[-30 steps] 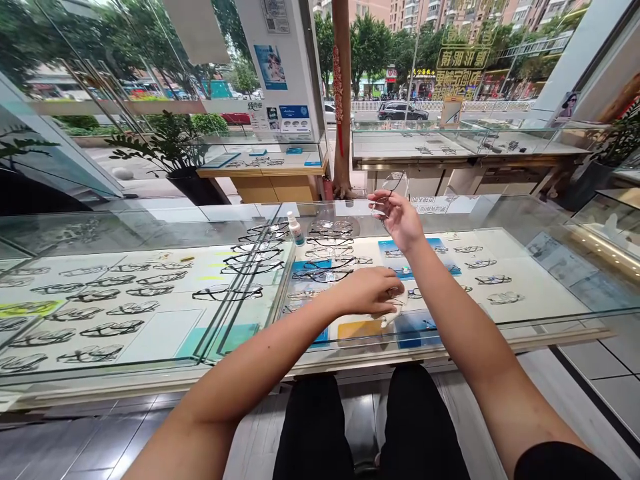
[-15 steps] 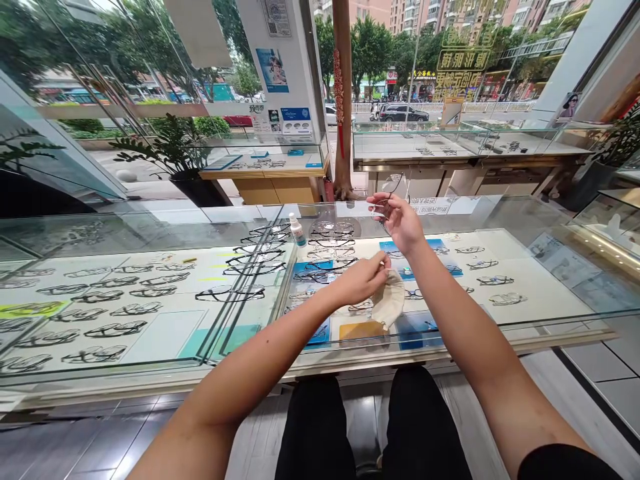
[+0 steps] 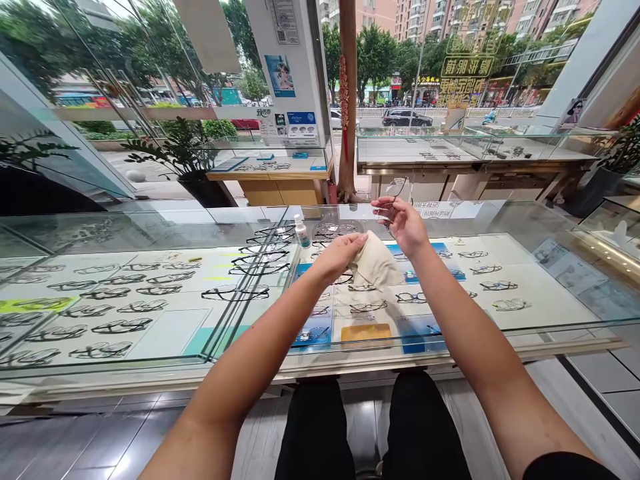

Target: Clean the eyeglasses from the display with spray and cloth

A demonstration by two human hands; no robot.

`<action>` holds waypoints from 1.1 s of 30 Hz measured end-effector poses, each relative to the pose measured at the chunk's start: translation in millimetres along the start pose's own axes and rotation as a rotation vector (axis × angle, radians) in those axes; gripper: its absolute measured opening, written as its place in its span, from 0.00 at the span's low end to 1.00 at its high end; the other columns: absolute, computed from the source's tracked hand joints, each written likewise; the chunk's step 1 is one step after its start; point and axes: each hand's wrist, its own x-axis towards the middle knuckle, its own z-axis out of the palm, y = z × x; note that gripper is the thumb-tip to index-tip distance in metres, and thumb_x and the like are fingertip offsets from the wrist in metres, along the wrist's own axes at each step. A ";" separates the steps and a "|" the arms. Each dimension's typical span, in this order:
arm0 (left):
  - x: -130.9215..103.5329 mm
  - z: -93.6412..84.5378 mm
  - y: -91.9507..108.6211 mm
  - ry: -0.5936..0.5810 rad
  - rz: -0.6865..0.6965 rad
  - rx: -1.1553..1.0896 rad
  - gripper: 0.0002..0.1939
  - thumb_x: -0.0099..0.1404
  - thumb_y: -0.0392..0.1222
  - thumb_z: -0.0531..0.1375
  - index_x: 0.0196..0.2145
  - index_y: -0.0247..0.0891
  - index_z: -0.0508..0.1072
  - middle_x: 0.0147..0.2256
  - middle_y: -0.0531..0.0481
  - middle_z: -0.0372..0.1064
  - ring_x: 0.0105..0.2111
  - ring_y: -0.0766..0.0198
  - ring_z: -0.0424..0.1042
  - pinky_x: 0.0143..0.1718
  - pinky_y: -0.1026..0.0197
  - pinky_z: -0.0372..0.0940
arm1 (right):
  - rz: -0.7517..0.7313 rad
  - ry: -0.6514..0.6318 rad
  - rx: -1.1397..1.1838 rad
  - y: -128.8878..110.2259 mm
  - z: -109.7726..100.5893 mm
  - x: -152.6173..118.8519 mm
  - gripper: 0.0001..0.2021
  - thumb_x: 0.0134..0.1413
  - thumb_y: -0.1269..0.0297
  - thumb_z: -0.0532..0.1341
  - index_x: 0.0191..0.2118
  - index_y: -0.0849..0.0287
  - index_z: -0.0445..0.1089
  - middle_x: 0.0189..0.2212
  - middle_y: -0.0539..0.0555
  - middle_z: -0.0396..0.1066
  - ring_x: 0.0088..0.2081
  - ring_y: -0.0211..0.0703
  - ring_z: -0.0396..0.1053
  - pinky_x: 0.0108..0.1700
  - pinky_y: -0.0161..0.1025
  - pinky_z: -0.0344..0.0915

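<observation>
My left hand pinches a corner of a cream cleaning cloth, which hangs down and fans out to the right over the glass counter. To its right and a bit higher, my right hand is closed on a pair of thin-framed eyeglasses, held up above the counter; fingers cover part of the frame. A gap separates the cloth from the glasses. Behind my left hand a small white spray bottle stands upright on the glass.
Rows of eyeglasses lie inside the glass display counter. Black-framed glasses sit left of my hands. An orange card lies under the glass near the front edge. A potted plant and further display cases stand beyond.
My left hand has moved left and up, and the cloth has spread from a bunched hang into a wider drape. My right hand has stayed nearly in place with the eyeglasses.
</observation>
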 end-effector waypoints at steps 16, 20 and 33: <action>10.1 -17.2 7.9 0.409 0.313 0.172 0.21 0.74 0.62 0.65 0.40 0.43 0.66 0.22 0.59 0.60 0.21 0.67 0.56 0.25 0.63 0.51 | -0.046 -0.102 -0.148 4.3 20.7 -14.9 0.14 0.62 0.45 0.68 0.37 0.47 0.85 0.52 0.51 0.85 0.65 0.54 0.74 0.66 0.51 0.69; 6.8 -13.7 9.8 0.324 0.310 0.171 0.24 0.72 0.67 0.66 0.40 0.44 0.65 0.22 0.60 0.58 0.20 0.67 0.55 0.25 0.63 0.51 | -0.056 -0.102 -0.166 8.9 20.2 -15.4 0.15 0.62 0.43 0.70 0.38 0.48 0.85 0.51 0.52 0.84 0.63 0.53 0.74 0.69 0.50 0.68; 4.0 -7.7 12.7 0.170 0.347 0.082 0.28 0.69 0.69 0.68 0.36 0.40 0.68 0.32 0.55 0.66 0.31 0.67 0.70 0.36 0.63 0.66 | -0.016 -0.109 -0.193 11.7 24.5 -18.0 0.22 0.57 0.35 0.72 0.37 0.50 0.82 0.38 0.51 0.81 0.44 0.49 0.75 0.51 0.46 0.74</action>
